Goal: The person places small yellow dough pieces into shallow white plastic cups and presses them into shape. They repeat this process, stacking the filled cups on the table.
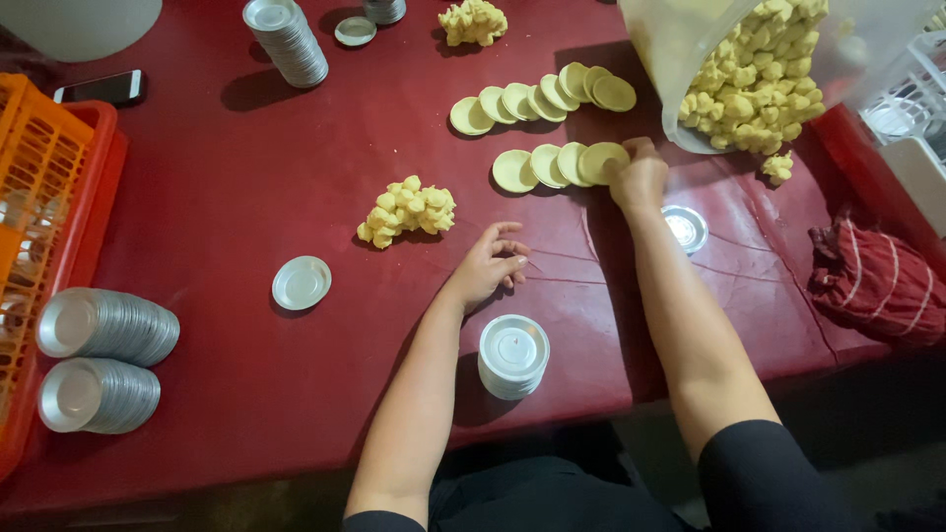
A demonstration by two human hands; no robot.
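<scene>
Evenly lit from overhead, soft shadows leftward of stacked foil cups (288, 41), slight glare, corners dim and warped.

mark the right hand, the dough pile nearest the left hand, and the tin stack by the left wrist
right hand (641, 177), head view, back of the hand
dough pile (407, 211), head view, middle of the heap
tin stack (513, 350), head view, top tin's base
</scene>
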